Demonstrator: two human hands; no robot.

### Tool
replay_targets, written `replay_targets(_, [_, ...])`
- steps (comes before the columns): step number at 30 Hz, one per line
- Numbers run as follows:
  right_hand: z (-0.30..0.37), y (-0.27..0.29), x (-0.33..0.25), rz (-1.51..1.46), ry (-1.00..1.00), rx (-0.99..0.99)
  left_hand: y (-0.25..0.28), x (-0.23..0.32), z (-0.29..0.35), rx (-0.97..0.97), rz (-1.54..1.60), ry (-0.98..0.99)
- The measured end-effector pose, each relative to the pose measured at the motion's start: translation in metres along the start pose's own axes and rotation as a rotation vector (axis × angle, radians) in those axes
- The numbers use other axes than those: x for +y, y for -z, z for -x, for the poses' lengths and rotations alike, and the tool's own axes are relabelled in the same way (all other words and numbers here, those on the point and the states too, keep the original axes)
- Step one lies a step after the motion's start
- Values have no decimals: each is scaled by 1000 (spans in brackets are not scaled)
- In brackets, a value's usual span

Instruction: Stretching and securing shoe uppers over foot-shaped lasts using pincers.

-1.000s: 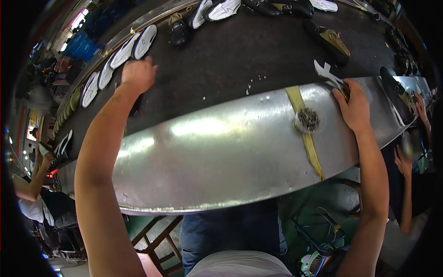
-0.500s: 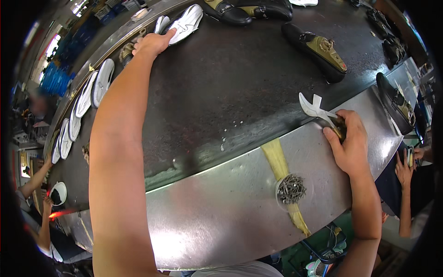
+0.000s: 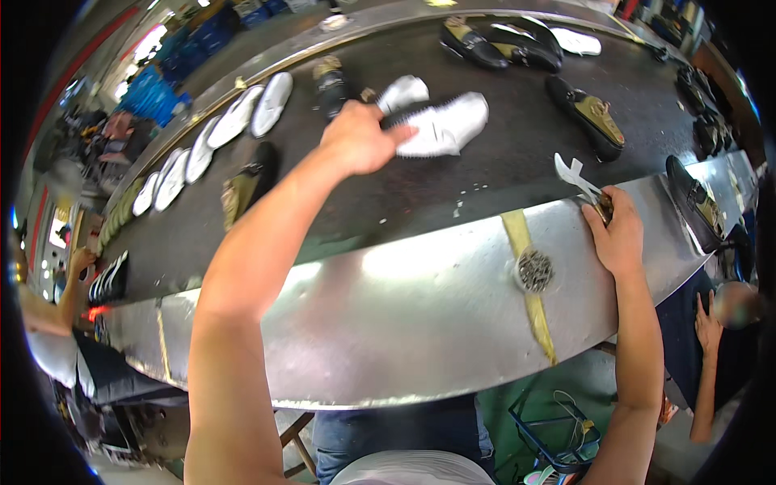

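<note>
My left hand [image 3: 360,139] is closed on a shoe with a pale underside [image 3: 444,125], lifted over the dark worktop, with my thumb pressed on it. A second pale shoe underside [image 3: 402,93] shows just behind; I cannot tell if my fingers hold it too. My right hand [image 3: 618,234] rests by the metal ledge, wrapped round the dark handles of lasting pincers [image 3: 575,173]. Their pale curved jaws and side lug point away to the left. On the ledge left of this hand stands a small clear cup of nails [image 3: 534,271], over a yellow strip [image 3: 540,327].
Several pale-bottomed shoes [image 3: 234,117] line the far left edge. Black and olive loafers [image 3: 588,117] lie at the right and back, another [image 3: 246,184] left of my forearm. One loafer [image 3: 695,204] stands on the ledge's right end. Co-workers' hands [image 3: 708,323] show at both sides.
My left hand has brought the pale-bottomed shoe from the far edge nearer and to the right. My right hand keeps the pincers. The view has shifted, showing more of the ledge.
</note>
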State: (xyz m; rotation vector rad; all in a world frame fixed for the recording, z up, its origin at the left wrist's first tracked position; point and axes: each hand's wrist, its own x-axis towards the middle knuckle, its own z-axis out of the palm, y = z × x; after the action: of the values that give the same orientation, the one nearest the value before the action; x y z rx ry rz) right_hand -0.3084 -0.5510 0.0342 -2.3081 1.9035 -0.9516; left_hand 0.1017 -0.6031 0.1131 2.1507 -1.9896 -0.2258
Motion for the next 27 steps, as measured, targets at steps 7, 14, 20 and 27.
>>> replay_targets(7, [20, -6, 28, 83, 208, 181, 73, -60, 243, -140, 113, 146])
replay_targets(14, [180, 47, -54, -442, 243, 67, 67, -112, 459, 105, 160, 120])
replay_targets(20, [386, 76, -115, -1165, -768, -848, 41, -70, 414, 149, -146, -166])
replay_targets(27, [455, 119, -126, -1202, -568, -1146, 42, -52, 312, -390, -159, 175])
